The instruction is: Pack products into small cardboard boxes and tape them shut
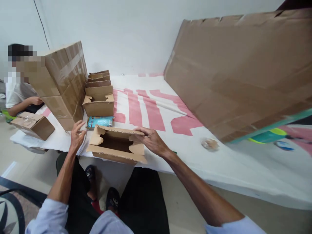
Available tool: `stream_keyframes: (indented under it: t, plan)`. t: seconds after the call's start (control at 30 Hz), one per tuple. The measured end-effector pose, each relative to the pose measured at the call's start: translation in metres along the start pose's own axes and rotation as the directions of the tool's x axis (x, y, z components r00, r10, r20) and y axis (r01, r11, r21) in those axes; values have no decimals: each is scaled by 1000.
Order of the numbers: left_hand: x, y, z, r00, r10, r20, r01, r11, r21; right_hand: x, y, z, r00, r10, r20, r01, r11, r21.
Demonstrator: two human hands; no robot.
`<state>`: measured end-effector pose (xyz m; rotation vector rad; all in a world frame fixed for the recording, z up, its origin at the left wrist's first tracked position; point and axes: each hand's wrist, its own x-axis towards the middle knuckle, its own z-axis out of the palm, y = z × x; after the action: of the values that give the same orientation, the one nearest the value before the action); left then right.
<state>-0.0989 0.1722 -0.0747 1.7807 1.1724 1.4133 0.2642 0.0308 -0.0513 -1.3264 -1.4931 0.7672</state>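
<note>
An open small cardboard box [117, 148] lies at the near edge of the white-covered table [231, 169], its flaps up. My right hand [151, 139] rests on the box's right side, fingers curled over its far rim and a flap. My left hand [77, 133] hovers just left of the box with fingers spread and nothing in it. A blue packet [100, 122] lies flat just behind the box.
A row of folded small boxes [98, 97] stands behind the packet, beside a large taped carton [64, 83]. A big cardboard sheet [239, 71] leans at the right. A tape roll [210, 144] lies mid-table. Another person sits at far left near a small box [34, 125].
</note>
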Motion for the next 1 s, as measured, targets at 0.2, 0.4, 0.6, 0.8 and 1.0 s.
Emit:
stream_keyframes:
  t: [0.2,0.4,0.6,0.8,1.0]
  plan:
    - [-93,13,-19,983,-172,-60,172,985,-16,12,7,8,998,49,-32,-48,998,40]
    - [-121,44,-29,953,-197,-231,225,969,102,67,16,33,997,63,-50,-56,989,137]
    - [-110,59,4,981,-196,14,188,958,217,114,13,68,998,21,-52,-14,992,127]
    - [-86,46,42,956,-250,151,198,936,291,89,21,63,986,-4,-167,31,986,161]
    - [-75,28,58,968,-239,79,199,918,342,26,72,53,977,-24,-210,5,996,-94]
